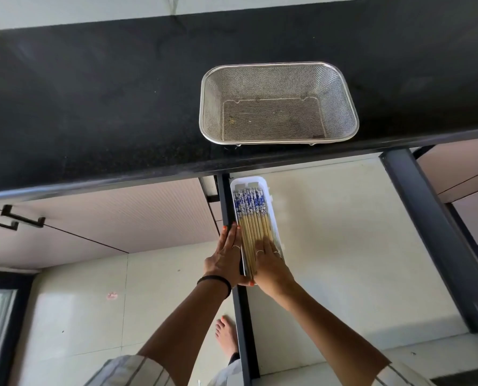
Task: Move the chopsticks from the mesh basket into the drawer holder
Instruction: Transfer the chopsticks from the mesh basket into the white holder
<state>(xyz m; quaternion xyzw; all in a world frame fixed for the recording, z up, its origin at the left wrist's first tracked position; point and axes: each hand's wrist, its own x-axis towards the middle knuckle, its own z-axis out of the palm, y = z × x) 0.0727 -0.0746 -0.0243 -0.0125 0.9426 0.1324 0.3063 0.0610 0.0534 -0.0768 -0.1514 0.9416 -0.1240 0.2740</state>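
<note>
The metal mesh basket (278,103) stands on the black counter with nothing in it. Below it, in the pulled-out drawer, a narrow white holder (271,196) lies against the drawer's left wall. Several wooden chopsticks (254,215) with blue-and-white patterned ends lie side by side inside it. My left hand (226,257) lies flat along the holder's left side, fingers straight, thumb curled under its near end. My right hand (271,263) rests palm down on the plain near ends of the chopsticks and the holder's right rim.
The black counter (93,107) overhangs the open drawer (343,246), which has dark metal side rails. Closed cabinet fronts with a black handle (23,218) sit to the left. A pale tiled floor and my bare foot (226,335) show below.
</note>
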